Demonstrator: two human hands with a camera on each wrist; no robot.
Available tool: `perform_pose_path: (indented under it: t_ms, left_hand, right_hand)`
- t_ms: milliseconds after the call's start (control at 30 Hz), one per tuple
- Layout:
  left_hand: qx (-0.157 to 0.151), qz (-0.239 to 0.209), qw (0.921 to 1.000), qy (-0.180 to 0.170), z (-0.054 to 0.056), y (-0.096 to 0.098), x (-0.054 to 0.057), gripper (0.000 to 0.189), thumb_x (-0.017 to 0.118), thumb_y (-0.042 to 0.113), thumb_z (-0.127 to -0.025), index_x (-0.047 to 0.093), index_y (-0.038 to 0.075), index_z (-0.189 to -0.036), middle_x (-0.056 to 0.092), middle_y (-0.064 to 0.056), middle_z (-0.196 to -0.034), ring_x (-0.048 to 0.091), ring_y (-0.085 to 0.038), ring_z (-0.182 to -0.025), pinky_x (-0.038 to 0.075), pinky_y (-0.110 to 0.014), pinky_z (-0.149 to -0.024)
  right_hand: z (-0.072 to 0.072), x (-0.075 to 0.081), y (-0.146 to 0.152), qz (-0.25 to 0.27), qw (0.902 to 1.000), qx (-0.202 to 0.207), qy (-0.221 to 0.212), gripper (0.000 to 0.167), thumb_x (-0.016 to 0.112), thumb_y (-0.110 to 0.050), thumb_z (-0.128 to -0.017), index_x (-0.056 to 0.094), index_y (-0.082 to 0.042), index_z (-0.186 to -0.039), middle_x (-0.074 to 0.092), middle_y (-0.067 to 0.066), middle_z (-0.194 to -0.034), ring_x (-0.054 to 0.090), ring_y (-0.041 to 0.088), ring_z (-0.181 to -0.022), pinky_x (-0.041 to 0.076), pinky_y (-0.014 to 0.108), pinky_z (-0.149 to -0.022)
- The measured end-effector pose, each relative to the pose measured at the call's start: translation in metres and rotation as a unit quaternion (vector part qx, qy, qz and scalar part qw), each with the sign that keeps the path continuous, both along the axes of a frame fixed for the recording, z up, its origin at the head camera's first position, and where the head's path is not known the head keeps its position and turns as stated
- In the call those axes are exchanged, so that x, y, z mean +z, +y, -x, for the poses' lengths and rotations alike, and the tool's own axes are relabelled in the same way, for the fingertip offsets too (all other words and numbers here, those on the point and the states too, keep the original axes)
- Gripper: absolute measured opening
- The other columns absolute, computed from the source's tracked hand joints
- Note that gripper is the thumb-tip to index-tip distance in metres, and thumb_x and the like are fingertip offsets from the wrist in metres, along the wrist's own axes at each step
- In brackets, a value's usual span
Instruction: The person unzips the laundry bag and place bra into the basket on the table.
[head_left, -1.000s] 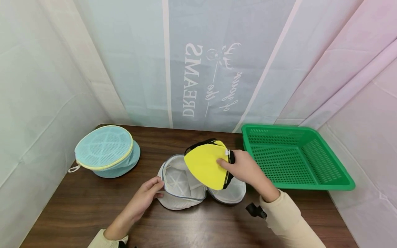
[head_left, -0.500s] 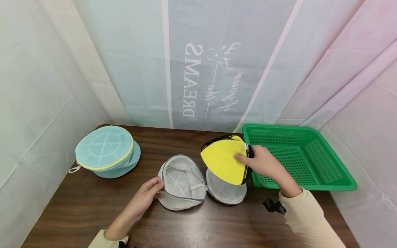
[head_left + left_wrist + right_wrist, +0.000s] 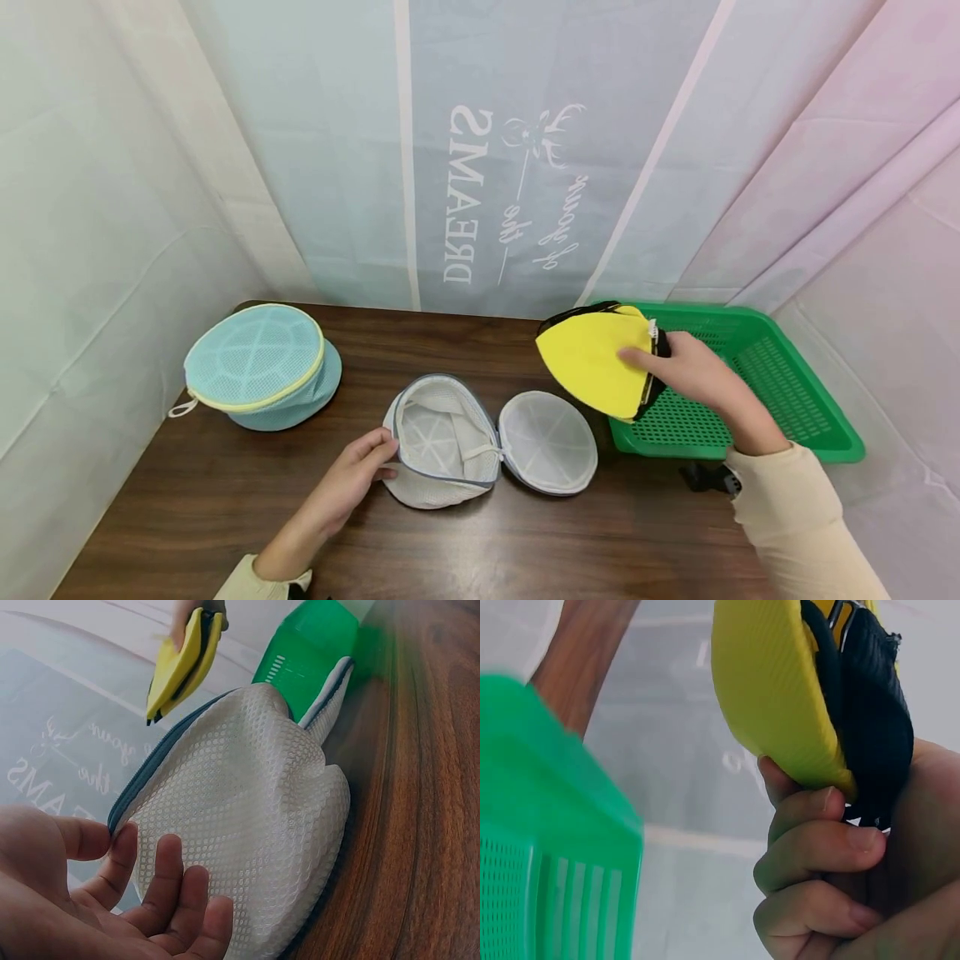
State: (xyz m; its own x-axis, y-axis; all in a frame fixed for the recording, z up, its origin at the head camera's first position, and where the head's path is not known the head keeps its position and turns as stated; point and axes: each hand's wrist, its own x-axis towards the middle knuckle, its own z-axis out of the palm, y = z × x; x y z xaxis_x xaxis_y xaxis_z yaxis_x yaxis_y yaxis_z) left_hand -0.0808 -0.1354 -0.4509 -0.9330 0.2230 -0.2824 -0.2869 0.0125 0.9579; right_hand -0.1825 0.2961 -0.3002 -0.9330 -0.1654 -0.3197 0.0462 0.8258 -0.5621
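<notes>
My right hand (image 3: pixel 693 371) grips a folded yellow bra (image 3: pixel 596 362) with black straps and a white tag, holding it above the left part of the green basket (image 3: pixel 813 446). In the right wrist view, fingers curl under the yellow cup (image 3: pixel 769 690) and black band. With thumb and forefinger my left hand (image 3: pixel 348 483) pinches the zipped rim of a white mesh laundry bag (image 3: pixel 420 492). The bag stands unzipped, and its round lid (image 3: pixel 551 442) lies flipped to the right on the table. Inside the bag I see its ribbed bottom and a folded mesh side.
A light blue mesh laundry bag (image 3: pixel 255 354) with a yellow-trimmed lid stands at the left on the dark wooden table (image 3: pixel 525 550). A printed curtain (image 3: pixel 487 167) hangs behind the table, with pale cloth at both sides.
My right hand has carried the bra rightward and slightly back, from over the white bag to over the basket's left part. The bag's lid is uncovered; my left hand has stayed put.
</notes>
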Motion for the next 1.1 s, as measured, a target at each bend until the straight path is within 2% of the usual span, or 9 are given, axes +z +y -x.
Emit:
perform_pose_path:
  t_ms: [133, 333, 433, 467, 600, 667, 767, 933, 1100]
  left_hand:
    - [0.003, 0.002, 1.0, -0.002, 0.001, 0.001, 0.0, 0.02, 0.049, 0.016, -0.107, 0.053, -0.001, -0.097, 0.047, -0.004, -0.096, 0.051, -0.014, -0.097, 0.052, -0.036, -0.091]
    - [0.005, 0.007, 1.0, -0.003, 0.002, 0.002, -0.002, 0.021, 0.048, 0.015, -0.107, 0.054, -0.001, -0.097, 0.048, -0.005, -0.096, 0.051, -0.015, -0.097, 0.052, -0.037, -0.091]
    - [0.006, 0.008, 0.9999, -0.003, 0.002, 0.002, -0.002, 0.021, 0.048, 0.015, -0.108, 0.054, -0.002, -0.097, 0.047, -0.005, -0.096, 0.051, -0.015, -0.097, 0.052, -0.038, -0.091]
    - [0.007, 0.008, 0.9999, -0.003, 0.002, 0.002, -0.002, 0.021, 0.048, 0.015, -0.107, 0.054, -0.002, -0.097, 0.047, -0.005, -0.095, 0.051, -0.015, -0.097, 0.052, -0.037, -0.091]
    - [0.01, 0.009, 0.9999, -0.005, 0.001, 0.001, -0.002, 0.021, 0.048, 0.015, -0.107, 0.054, -0.002, -0.097, 0.048, -0.005, -0.095, 0.052, -0.015, -0.097, 0.052, -0.037, -0.091]
    - [0.011, 0.009, 0.9999, -0.006, 0.001, 0.001, -0.003, 0.02, 0.049, 0.015, -0.107, 0.054, -0.002, -0.097, 0.049, -0.005, -0.095, 0.052, -0.015, -0.096, 0.052, -0.037, -0.091]
    - [0.011, 0.008, 0.9999, -0.005, 0.001, 0.0, -0.004, 0.021, 0.049, 0.015, -0.107, 0.054, -0.002, -0.097, 0.05, -0.004, -0.095, 0.053, -0.015, -0.096, 0.052, -0.038, -0.091]
    - [0.01, 0.007, 0.9999, -0.006, 0.001, -0.001, -0.004, 0.02, 0.049, 0.015, -0.107, 0.054, -0.002, -0.098, 0.05, -0.004, -0.096, 0.052, -0.015, -0.096, 0.052, -0.038, -0.09]
    - [0.005, 0.004, 1.0, -0.008, 0.0, -0.001, -0.004, 0.02, 0.049, 0.016, -0.107, 0.054, -0.001, -0.097, 0.049, -0.005, -0.096, 0.052, -0.016, -0.097, 0.052, -0.037, -0.089]
  right_hand:
    - [0.008, 0.002, 0.019, -0.002, 0.9998, -0.01, -0.015, 0.057, 0.057, -0.055, -0.1, 0.062, 0.001, -0.108, 0.064, 0.005, -0.081, 0.046, 0.017, -0.062, 0.039, 0.033, -0.055]
    - [0.021, -0.003, 0.047, 0.018, 0.9987, -0.027, -0.04, 0.059, 0.053, -0.055, -0.102, 0.059, 0.003, -0.117, 0.067, 0.004, -0.089, 0.055, 0.015, -0.072, 0.045, 0.032, -0.064]
    - [0.027, -0.007, 0.062, 0.034, 0.9977, -0.036, -0.046, 0.06, 0.052, -0.054, -0.103, 0.057, 0.003, -0.119, 0.066, 0.001, -0.087, 0.052, 0.012, -0.068, 0.044, 0.03, -0.062]
    - [0.029, -0.008, 0.066, 0.039, 0.9972, -0.041, -0.048, 0.059, 0.052, -0.054, -0.103, 0.057, 0.003, -0.118, 0.063, 0.0, -0.082, 0.049, 0.011, -0.063, 0.043, 0.03, -0.059]
    - [0.038, -0.015, 0.084, 0.057, 0.9949, -0.059, -0.06, 0.054, 0.054, -0.055, -0.102, 0.057, -0.001, -0.108, 0.047, -0.005, -0.064, 0.033, 0.01, -0.051, 0.036, 0.031, -0.051]
    - [0.041, -0.018, 0.093, 0.059, 0.9939, -0.066, -0.066, 0.049, 0.055, -0.055, -0.101, 0.056, -0.006, -0.097, 0.038, -0.005, -0.059, 0.03, 0.01, -0.049, 0.035, 0.031, -0.049]
    - [0.045, -0.022, 0.104, 0.056, 0.9927, -0.073, -0.078, 0.047, 0.056, -0.055, -0.101, 0.051, -0.012, -0.082, 0.034, -0.005, -0.057, 0.03, 0.011, -0.048, 0.036, 0.033, -0.05]
    - [0.051, -0.032, 0.119, 0.033, 0.9901, -0.082, -0.109, 0.051, 0.055, -0.058, -0.1, 0.042, -0.019, -0.071, 0.035, -0.005, -0.056, 0.031, 0.011, -0.048, 0.036, 0.031, -0.051]
    - [0.057, -0.047, 0.128, 0.02, 0.9861, -0.084, -0.142, 0.052, 0.054, -0.059, -0.1, 0.041, -0.02, -0.068, 0.035, -0.005, -0.057, 0.03, 0.01, -0.048, 0.034, 0.028, -0.05]
